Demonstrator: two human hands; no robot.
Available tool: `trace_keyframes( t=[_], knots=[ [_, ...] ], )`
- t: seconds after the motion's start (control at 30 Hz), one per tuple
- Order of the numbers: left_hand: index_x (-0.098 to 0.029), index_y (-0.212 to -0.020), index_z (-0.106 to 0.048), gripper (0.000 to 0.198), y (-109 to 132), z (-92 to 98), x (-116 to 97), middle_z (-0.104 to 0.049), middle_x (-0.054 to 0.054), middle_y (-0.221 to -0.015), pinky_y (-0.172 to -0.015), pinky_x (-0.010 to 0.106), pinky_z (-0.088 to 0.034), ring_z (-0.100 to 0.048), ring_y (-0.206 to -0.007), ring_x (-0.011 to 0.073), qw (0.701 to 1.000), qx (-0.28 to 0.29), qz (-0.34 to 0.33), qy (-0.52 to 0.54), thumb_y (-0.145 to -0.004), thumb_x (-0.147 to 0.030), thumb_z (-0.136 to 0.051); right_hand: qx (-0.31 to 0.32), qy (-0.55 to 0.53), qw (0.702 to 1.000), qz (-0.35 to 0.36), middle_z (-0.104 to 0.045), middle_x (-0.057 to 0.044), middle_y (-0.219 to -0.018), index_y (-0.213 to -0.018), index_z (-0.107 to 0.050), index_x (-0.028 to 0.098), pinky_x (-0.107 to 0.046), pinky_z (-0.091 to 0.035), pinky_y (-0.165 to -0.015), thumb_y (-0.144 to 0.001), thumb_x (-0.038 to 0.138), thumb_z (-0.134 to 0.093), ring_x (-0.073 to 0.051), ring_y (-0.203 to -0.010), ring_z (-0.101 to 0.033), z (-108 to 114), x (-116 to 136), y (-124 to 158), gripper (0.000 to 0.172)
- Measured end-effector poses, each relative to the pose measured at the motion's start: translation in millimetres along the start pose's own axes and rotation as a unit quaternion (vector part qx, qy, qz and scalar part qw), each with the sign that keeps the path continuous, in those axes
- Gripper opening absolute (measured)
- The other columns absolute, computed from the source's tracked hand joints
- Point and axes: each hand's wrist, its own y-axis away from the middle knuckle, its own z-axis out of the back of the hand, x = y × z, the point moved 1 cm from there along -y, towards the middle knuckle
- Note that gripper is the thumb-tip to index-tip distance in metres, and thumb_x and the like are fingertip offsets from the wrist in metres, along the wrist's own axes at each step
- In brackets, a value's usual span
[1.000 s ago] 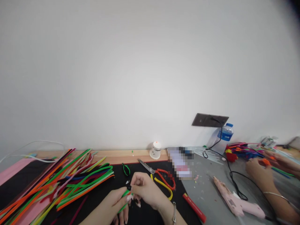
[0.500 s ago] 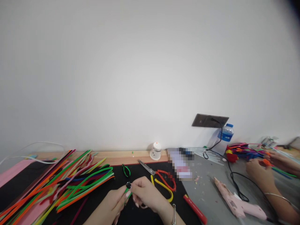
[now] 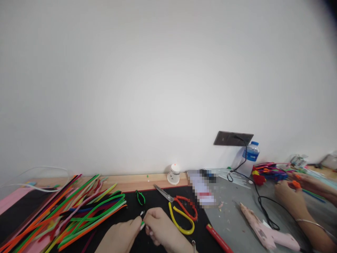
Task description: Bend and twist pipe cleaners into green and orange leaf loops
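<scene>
My left hand (image 3: 122, 233) and my right hand (image 3: 161, 226) meet over the black mat (image 3: 152, 203), fingertips pinched together. Between them a bit of green pipe cleaner (image 3: 143, 224) shows; most of it is hidden by the fingers. Just beyond my hands lies a small bent green-and-black pipe cleaner loop (image 3: 141, 198). Scissors (image 3: 165, 194) with one red and one yellow handle rest to the right of it, blades pointing back left. A pile of long coloured pipe cleaners (image 3: 92, 214) lies left of my left hand.
A white paper cup (image 3: 173, 175) stands upside down by the wall. Right are a red-handled tool (image 3: 218, 239), a pink glue gun (image 3: 265, 228), a black cord (image 3: 259, 196) and a water bottle (image 3: 250, 158). Another person's hands (image 3: 289, 200) hold orange material at far right.
My fingers have shifted on the green pipe cleaner, and less of it shows between them. My right hand has turned, its fingers more curled. The view has tilted slightly.
</scene>
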Motion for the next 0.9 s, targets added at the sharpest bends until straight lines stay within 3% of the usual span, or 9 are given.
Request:
trace_keyframes(
  t=[0.17,0.3,0.4,0.47,0.57,0.67,0.8,0.87,0.9],
  knots=[
    [-0.020,-0.079,-0.057,0.026,-0.5,-4.3,0.3,-0.068,0.010,-0.066,-0.046,0.027,-0.036,-0.065,-0.059,0.0284,0.999,0.009,-0.012,-0.043,-0.080,-0.014,-0.032,-0.056,0.130,0.986,0.086,-0.034,0.006,-0.047,-0.054,-0.039,0.017,-0.018,-0.020,-0.040,-0.069,0.015,-0.036,-0.005,-0.042,-0.030,-2.7,0.5,0.0,0.016],
    [-0.020,-0.080,-0.056,0.026,1.0,-0.7,-1.8,-0.068,0.010,-0.069,-0.048,0.028,-0.036,-0.064,-0.060,0.0280,1.000,0.020,-0.003,-0.018,-0.082,-0.015,-0.030,-0.076,0.187,0.962,0.186,-0.031,0.006,-0.050,-0.053,-0.035,0.017,-0.019,-0.020,-0.043,-0.070,0.013,-0.038,-0.006,-0.049,-0.027,1.1,1.4,1.4,0.018],
    [-0.020,-0.073,-0.051,0.023,2.7,2.0,-6.2,-0.065,0.007,-0.067,-0.049,0.027,-0.034,-0.061,-0.057,0.0234,0.998,0.023,-0.002,0.059,-0.083,-0.021,-0.031,-0.044,0.196,0.957,0.208,-0.032,0.006,-0.052,-0.056,-0.037,0.017,-0.019,-0.020,-0.043,-0.073,0.014,-0.038,-0.007,-0.050,-0.026,4.2,3.3,3.6,0.017],
    [-0.021,-0.066,-0.047,0.028,3.4,2.8,-10.6,-0.059,0.002,-0.059,-0.047,0.024,-0.033,-0.054,-0.051,0.0172,0.985,0.015,0.003,0.171,-0.086,-0.031,-0.030,-0.030,0.202,0.954,0.221,-0.032,0.006,-0.052,-0.057,-0.038,0.017,-0.019,-0.020,-0.044,-0.074,0.015,-0.038,-0.007,-0.051,-0.027,5.7,5.8,5.5,0.017],
    [-0.022,-0.061,-0.040,0.038,3.2,2.9,-16.9,-0.039,-0.007,-0.042,-0.039,0.020,-0.027,-0.037,-0.037,0.0094,0.921,0.035,0.035,0.385,-0.085,-0.049,-0.027,-0.033,0.210,0.946,0.244,-0.031,0.006,-0.053,-0.058,-0.038,0.017,-0.019,-0.020,-0.045,-0.076,0.016,-0.039,-0.007,-0.051,-0.026,6.2,11.0,8.9,0.019],
    [-0.021,-0.062,-0.038,0.040,3.8,7.2,-22.0,-0.031,-0.011,-0.036,-0.034,0.017,-0.024,-0.025,-0.030,0.0056,0.815,0.087,0.054,0.570,-0.079,-0.058,-0.035,-0.040,0.210,0.942,0.260,-0.031,0.007,-0.053,-0.059,-0.037,0.018,-0.019,-0.020,-0.046,-0.079,0.017,-0.039,-0.007,-0.052,-0.027,4.2,17.4,13.5,0.020],
    [-0.021,-0.062,-0.038,0.035,8.2,18.8,-27.9,-0.026,-0.014,-0.033,-0.032,0.014,-0.016,-0.014,-0.028,0.0021,0.674,0.142,0.080,0.720,-0.074,-0.052,-0.049,-0.054,0.221,0.930,0.289,-0.032,0.006,-0.055,-0.061,-0.037,0.018,-0.019,-0.023,-0.049,-0.082,0.019,-0.039,-0.007,-0.054,-0.030,-0.5,26.0,21.3,0.022],
    [-0.021,-0.064,-0.038,0.032,8.9,19.3,-28.6,-0.024,-0.015,-0.034,-0.032,0.014,-0.013,-0.011,-0.028,0.0019,0.649,0.142,0.101,0.741,-0.075,-0.049,-0.049,-0.073,0.229,0.919,0.312,-0.034,0.006,-0.057,-0.060,-0.037,0.018,-0.019,-0.025,-0.052,-0.082,0.020,-0.039,-0.007,-0.056,-0.033,-1.8,27.8,23.1,0.022],
    [-0.021,-0.064,-0.038,0.033,8.2,17.3,-27.7,-0.025,-0.014,-0.034,-0.032,0.014,-0.014,-0.012,-0.029,0.0023,0.659,0.134,0.102,0.733,-0.075,-0.050,-0.048,-0.082,0.228,0.917,0.318,-0.035,0.006,-0.057,-0.060,-0.037,0.017,-0.019,-0.025,-0.053,-0.082,0.020,-0.040,-0.008,-0.056,-0.033,-1.9,27.5,22.7,0.022]
  ],
)
